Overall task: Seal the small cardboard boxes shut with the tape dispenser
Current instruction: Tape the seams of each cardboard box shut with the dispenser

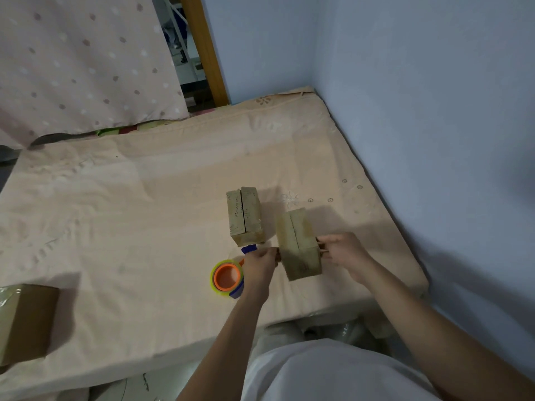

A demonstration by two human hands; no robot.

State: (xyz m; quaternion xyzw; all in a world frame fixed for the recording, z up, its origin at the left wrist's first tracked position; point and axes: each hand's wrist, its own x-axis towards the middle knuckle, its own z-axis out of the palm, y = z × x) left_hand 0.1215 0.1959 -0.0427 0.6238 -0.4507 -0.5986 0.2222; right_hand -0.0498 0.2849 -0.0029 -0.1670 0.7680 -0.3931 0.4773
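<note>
Nearest the person, a small cardboard box (299, 247) is gripped between the two hands on the mattress (130, 227). The left hand (260, 266) is pressed to the box's left side with its fingers curled against it; the right hand (346, 254) is curled on the right side, the fingertips pinching at the edge. Whether a strip of tape is held there cannot be told. The box's top flaps meet in a seam that runs away from the person, so its long axis lies roughly near to far, between the hands.

Just beside the left hand, on its outer side, the tape dispenser (228, 277) lies on the mattress, with an orange core, a yellowish roll and a blue frame. It appears to be touched by the wrist but not held. The left hand is judged the nearer for taking it up.

Just beyond, a second small cardboard box (246, 217) stands with its seam running the same way, unsealed as far as can be seen. Well apart, at the left edge, a larger taped box (27, 321) rests.
</note>
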